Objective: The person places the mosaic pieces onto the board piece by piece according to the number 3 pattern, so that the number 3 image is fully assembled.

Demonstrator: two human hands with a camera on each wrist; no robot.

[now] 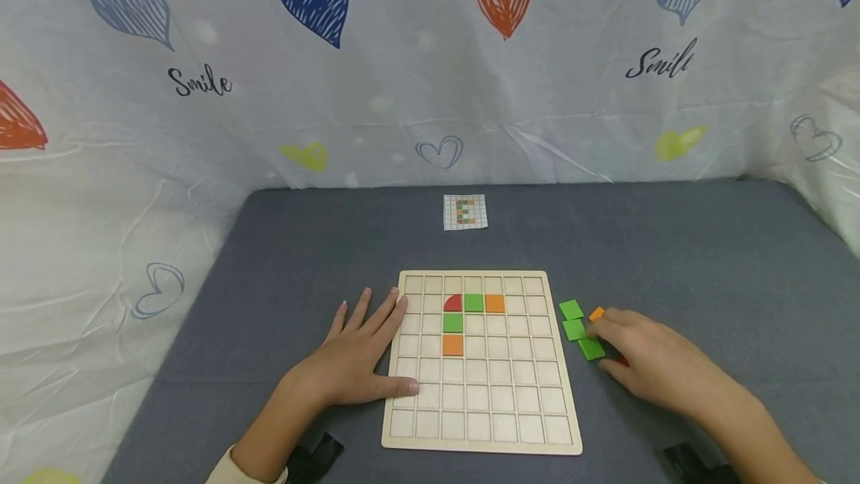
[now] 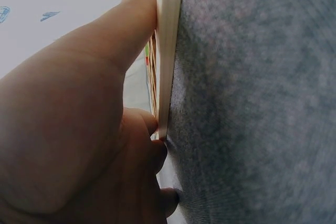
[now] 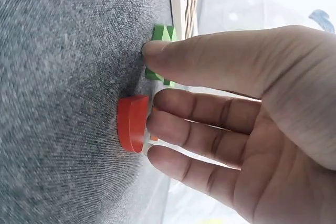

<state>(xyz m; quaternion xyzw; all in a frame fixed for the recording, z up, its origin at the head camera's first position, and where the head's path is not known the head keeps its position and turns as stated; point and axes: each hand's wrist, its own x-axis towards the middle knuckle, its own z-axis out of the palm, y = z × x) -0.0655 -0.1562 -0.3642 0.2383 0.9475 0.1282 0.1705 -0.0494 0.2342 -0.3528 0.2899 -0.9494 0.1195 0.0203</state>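
Note:
A wooden grid board [image 1: 470, 448] lies on the dark grey cloth. My left hand [image 1: 359, 361] rests spread along its left edge, the thumb over the frame and the fingertips at the rim. On the board sit a red quarter-round tile [image 1: 453, 303], a green tile [image 1: 473, 303] and an orange tile [image 1: 495, 304] in a row. Below the red one are a second green tile [image 1: 453, 323] and orange tile [image 1: 453, 345]. My right hand [image 1: 661, 357] hovers over loose pieces, thumb apart from fingers. Its fingertips are close to a red rounded piece [image 3: 131, 124]; green tiles [image 1: 571, 310] lie near the thumb.
A small printed card [image 1: 465, 212] with a coloured grid pattern lies behind the board. One loose orange tile [image 1: 596, 313] shows partly beside my right fingers. A white curtain [image 1: 383, 73] with hearts hangs behind the table. Black straps [image 1: 316, 458] lie near the wrists.

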